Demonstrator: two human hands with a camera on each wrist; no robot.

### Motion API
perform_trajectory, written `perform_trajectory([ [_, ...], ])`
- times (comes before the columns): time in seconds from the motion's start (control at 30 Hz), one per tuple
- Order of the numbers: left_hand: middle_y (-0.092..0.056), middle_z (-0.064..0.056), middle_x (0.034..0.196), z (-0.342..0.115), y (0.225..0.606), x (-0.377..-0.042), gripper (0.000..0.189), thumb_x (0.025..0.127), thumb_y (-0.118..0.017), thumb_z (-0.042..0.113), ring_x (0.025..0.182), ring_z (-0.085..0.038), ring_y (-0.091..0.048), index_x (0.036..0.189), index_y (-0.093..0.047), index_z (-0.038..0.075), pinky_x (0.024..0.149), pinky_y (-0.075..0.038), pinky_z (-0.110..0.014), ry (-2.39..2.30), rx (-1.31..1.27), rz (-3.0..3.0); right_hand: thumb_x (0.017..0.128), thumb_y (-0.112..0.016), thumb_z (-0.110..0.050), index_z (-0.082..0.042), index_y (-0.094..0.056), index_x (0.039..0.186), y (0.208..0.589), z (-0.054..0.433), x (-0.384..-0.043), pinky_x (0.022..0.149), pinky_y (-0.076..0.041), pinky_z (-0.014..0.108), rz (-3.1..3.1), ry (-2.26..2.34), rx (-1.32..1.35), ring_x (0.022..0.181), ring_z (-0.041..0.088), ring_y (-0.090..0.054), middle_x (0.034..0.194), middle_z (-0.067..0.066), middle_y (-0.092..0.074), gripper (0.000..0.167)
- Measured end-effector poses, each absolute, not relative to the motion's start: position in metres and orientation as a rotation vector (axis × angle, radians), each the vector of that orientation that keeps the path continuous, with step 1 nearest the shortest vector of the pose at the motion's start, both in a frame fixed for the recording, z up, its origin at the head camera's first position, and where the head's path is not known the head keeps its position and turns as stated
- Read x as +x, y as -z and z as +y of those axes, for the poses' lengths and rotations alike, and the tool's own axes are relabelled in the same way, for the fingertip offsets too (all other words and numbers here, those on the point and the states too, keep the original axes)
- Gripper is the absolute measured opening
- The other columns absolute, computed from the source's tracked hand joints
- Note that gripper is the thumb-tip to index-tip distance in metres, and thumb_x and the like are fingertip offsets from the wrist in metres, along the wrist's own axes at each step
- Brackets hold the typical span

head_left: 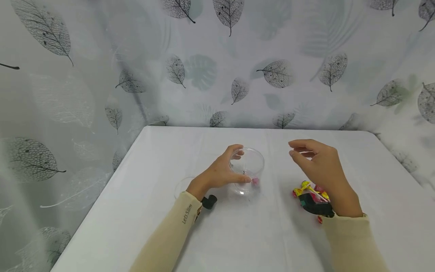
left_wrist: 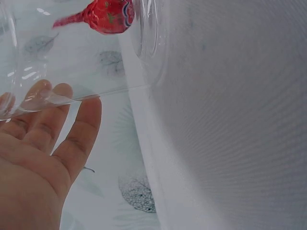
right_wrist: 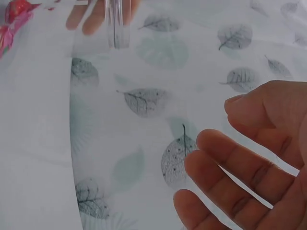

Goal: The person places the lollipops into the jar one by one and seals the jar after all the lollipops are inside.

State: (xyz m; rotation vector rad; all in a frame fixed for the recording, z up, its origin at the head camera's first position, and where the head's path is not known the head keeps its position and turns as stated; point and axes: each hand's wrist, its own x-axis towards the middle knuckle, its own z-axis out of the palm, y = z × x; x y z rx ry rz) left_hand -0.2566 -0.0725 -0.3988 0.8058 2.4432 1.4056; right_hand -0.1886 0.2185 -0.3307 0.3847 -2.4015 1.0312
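Observation:
In the head view my left hand (head_left: 221,172) grips a clear plastic jar (head_left: 260,169) from its left side, thumb in front and fingers behind. A lollipop in a red wrapper (left_wrist: 111,17) lies inside, near the jar's bottom. To the right, my right hand (head_left: 316,162) is held above the table with loosely bent fingers and holds nothing. Below it lies a pile of wrapped lollipops (head_left: 305,185) in yellow, red and pink, partly hidden by the wrist and its dark band. The right wrist view shows the fingers (right_wrist: 230,184) spread apart, away from the jar (right_wrist: 120,28).
A clear round lid (head_left: 179,186) lies on the white table (head_left: 238,241), partly behind my left forearm. A black wrist camera (head_left: 209,201) sticks out from the left wrist. A leaf-patterned curtain (head_left: 258,102) hangs behind the table and along its sides.

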Motion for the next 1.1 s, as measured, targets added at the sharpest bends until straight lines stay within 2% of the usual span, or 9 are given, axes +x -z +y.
perform_trajectory([
  [0.07,-0.048,0.009,0.153,-0.073,0.398,-0.257,0.102,0.08,-0.091,0.041,0.144,-0.013,-0.045,0.159,-0.028,0.032,0.113,-0.042,-0.052,-1.41,0.813,2.444,0.097,-0.072,-0.009,-0.003,-0.077,0.118,0.33,0.228,-0.19,0.077,-0.044,0.002,-2.437,-1.017,0.318,0.09,-0.007,-0.063,0.11,0.017,-0.077,0.023],
  [0.17,-0.049,0.009,0.153,-0.073,0.398,-0.257,0.102,0.079,-0.091,0.04,0.144,-0.015,-0.045,0.159,-0.028,0.032,0.111,-0.043,-0.051,-1.424,0.808,2.438,0.1,-0.068,-0.017,-0.003,-0.075,0.122,0.331,0.243,-0.192,0.073,-0.044,0.006,-2.543,-0.968,0.213,0.095,0.015,-0.071,0.114,0.02,-0.075,0.026],
  [0.27,-0.049,0.009,0.153,-0.073,0.398,-0.258,0.102,0.079,-0.092,0.039,0.144,-0.016,-0.044,0.159,-0.029,0.032,0.109,-0.045,-0.051,-1.434,0.802,2.432,0.103,-0.065,-0.023,-0.003,-0.072,0.126,0.335,0.254,-0.195,0.072,-0.052,0.022,-2.68,-0.924,0.134,0.103,0.041,-0.069,0.117,0.024,-0.073,0.032],
  [0.37,-0.049,0.009,0.153,-0.073,0.398,-0.257,0.102,0.079,-0.092,0.038,0.144,-0.016,-0.044,0.159,-0.029,0.031,0.109,-0.045,-0.05,-1.439,0.798,2.429,0.103,-0.064,-0.027,-0.003,-0.069,0.13,0.342,0.262,-0.199,0.074,-0.057,0.044,-2.813,-0.899,0.106,0.112,0.047,-0.063,0.12,0.027,-0.071,0.036],
  [0.47,-0.049,0.009,0.152,-0.073,0.398,-0.257,0.102,0.079,-0.092,0.037,0.144,-0.016,-0.045,0.159,-0.029,0.03,0.109,-0.046,-0.05,-1.441,0.798,2.428,0.103,-0.064,-0.028,-0.002,-0.067,0.133,0.348,0.269,-0.203,0.076,-0.057,0.05,-2.919,-0.897,0.099,0.113,0.047,-0.063,0.122,0.029,-0.07,0.039],
  [0.73,-0.049,0.008,0.153,-0.073,0.398,-0.256,0.102,0.079,-0.092,0.038,0.145,-0.016,-0.044,0.159,-0.029,0.031,0.11,-0.044,-0.051,-1.446,0.804,2.418,0.1,-0.066,-0.024,0.003,-0.062,0.134,0.363,0.289,-0.211,0.071,-0.059,0.044,-3.194,-0.873,0.111,0.103,0.043,-0.067,0.124,0.03,-0.067,0.043],
  [0.97,-0.049,0.009,0.152,-0.072,0.399,-0.257,0.102,0.079,-0.092,0.038,0.144,-0.015,-0.045,0.159,-0.029,0.03,0.11,-0.044,-0.05,-1.44,0.815,2.421,0.097,-0.065,-0.021,0.005,-0.067,0.124,0.371,0.299,-0.212,0.068,-0.054,0.039,-3.312,-0.876,0.099,0.089,0.03,-0.062,0.115,0.028,-0.069,0.037],
  [1.1,-0.049,0.008,0.153,-0.072,0.4,-0.257,0.102,0.079,-0.092,0.038,0.144,-0.016,-0.045,0.159,-0.028,0.03,0.11,-0.044,-0.05,-1.434,0.826,2.427,0.095,-0.066,-0.02,0.005,-0.07,0.12,0.371,0.299,-0.212,0.068,-0.053,0.037,-3.339,-0.919,0.085,0.089,0.028,-0.061,0.112,0.024,-0.07,0.035],
])
